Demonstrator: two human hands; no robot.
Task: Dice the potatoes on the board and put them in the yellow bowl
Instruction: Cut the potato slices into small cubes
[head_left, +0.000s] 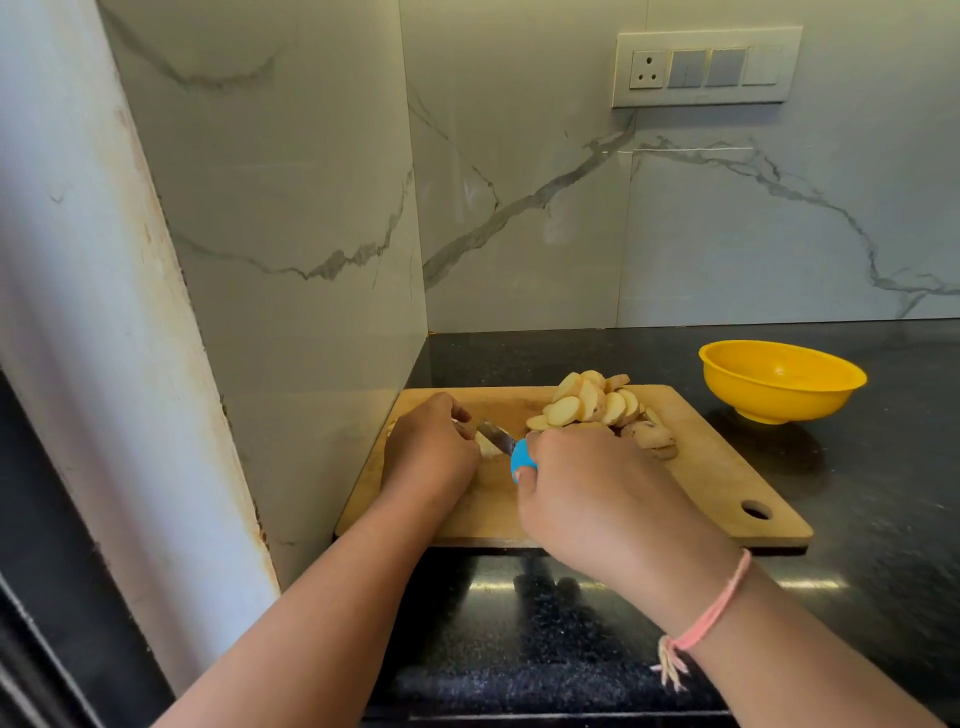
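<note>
Head view: pale potato piece (485, 445) on rectangular wooden cutting board (727, 483), held under the left hand's (428, 447) curled fingers. The right hand (587, 483) grips a blue-handled steel knife (506, 447), its blade pointing far-left. Sliced potato pile (592, 402) lies behind. Round yellow plastic bowl (779, 379) stands apart, right, on glossy black counter (883, 467) between grey-veined marble walls (727, 234).

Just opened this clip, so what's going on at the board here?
A person is cutting potatoes on a wooden board. The right hand grips a blue-handled knife, with the blade down at a small potato piece that the left hand holds in place. A pile of potato slices sits at the far side of the board. The yellow bowl stands apart on the dark counter; no potato shows in it yet.
</note>
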